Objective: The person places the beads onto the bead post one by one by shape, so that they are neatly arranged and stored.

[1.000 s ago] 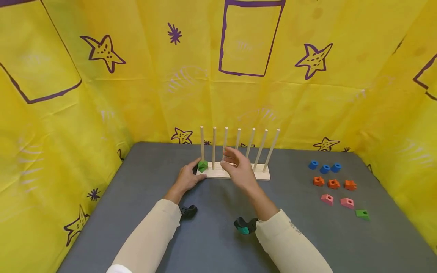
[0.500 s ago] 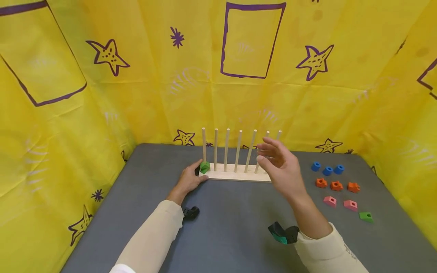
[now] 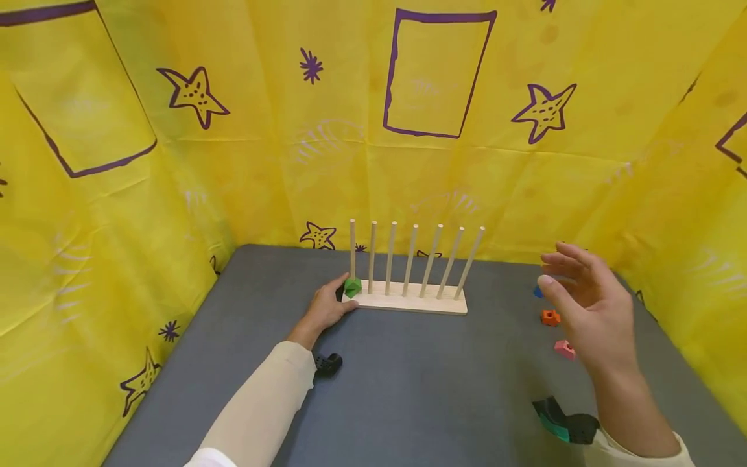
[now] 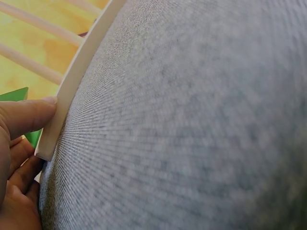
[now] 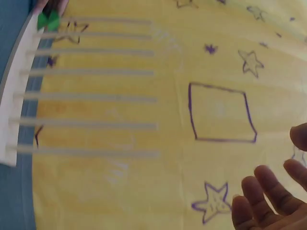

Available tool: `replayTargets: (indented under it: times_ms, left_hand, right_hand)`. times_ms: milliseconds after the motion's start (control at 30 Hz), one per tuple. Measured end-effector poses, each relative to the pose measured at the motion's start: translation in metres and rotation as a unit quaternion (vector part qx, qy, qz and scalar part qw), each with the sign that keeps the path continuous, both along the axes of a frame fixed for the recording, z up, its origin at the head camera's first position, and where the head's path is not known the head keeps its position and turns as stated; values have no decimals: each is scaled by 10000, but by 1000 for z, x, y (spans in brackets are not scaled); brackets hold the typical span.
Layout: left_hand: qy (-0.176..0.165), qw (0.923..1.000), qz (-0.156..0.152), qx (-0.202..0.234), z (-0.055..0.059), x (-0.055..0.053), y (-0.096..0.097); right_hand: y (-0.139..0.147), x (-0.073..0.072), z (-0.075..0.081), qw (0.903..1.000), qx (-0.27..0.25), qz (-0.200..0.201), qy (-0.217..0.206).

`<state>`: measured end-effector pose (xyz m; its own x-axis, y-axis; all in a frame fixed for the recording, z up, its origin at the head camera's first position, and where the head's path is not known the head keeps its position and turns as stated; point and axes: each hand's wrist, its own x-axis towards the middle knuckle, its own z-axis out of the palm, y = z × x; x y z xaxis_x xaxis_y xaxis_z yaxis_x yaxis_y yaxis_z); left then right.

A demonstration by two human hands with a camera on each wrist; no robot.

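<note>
A wooden peg rack (image 3: pixel 420 303), a flat pale base with several upright pegs, stands on the table. Green blocks (image 3: pixel 353 287) sit low on its leftmost peg. My left hand (image 3: pixel 323 308) grips the left end of the base; in the left wrist view the thumb lies on one side of the base (image 4: pixel 62 108) and the fingers on the other. Raised over the right part of the table, my right hand (image 3: pixel 601 318) holds nothing, its fingers loosely bent. The right wrist view has these fingers spread apart at the lower right.
Behind and below my right hand, an orange block (image 3: pixel 550 317), a pink block (image 3: pixel 565 349) and a bit of a blue block (image 3: pixel 538 292) show; the other loose blocks are hidden by the hand. A yellow cloth (image 3: pixel 327 168) with purple drawings surrounds the grey table (image 3: pixel 420 389).
My right hand has moved from in front of the pegs to the right, over the loose blocks. The left hand stays at the rack's left end.
</note>
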<state>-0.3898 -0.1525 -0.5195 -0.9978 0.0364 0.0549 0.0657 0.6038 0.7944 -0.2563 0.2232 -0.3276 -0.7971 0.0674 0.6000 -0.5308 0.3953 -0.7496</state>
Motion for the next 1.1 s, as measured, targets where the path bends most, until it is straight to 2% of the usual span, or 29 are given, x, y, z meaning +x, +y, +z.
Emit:
replayTargets:
  times_ms: [200, 333, 400, 567, 667, 833, 900, 1000, 1100]
  left_hand:
    - [19, 10000, -18, 89, -1, -1, 3]
    - [-25, 9999, 30, 92, -1, -1, 4]
    - [-24, 10000, 49, 72, -1, 0, 5]
    - [-61, 9999, 46, 68, -1, -1, 5]
    - [-116, 9999, 67, 100, -1, -1, 4]
    - [-217, 9996, 123, 115, 1, 1, 2]
    - [-215, 9997, 110, 107, 1, 1, 2]
    - [-107, 9998, 21, 146, 1, 1, 1]
    - [2, 9998, -54, 188, -1, 1, 0]
  right_hand:
    - [43, 3, -8, 9936, -715, -790, -363]
    - [66, 1, -18, 9889, -583, -1352, -221]
    - [76, 0, -24, 9859, -341, -1634, -114]
    - [99, -3, -39, 9745, -384, -2180, -355]
    - [110, -6, -49, 9654, -532, -2449, -727]
    - [133, -9, -71, 9504, -587, -2562, -1661]
    - [143, -10, -83, 9408, -505, -2561, -2165]
    - [157, -12, -101, 9206, -324, -2573, -2918]
    - [169, -16, -116, 9083, -252, -2410, -3409]
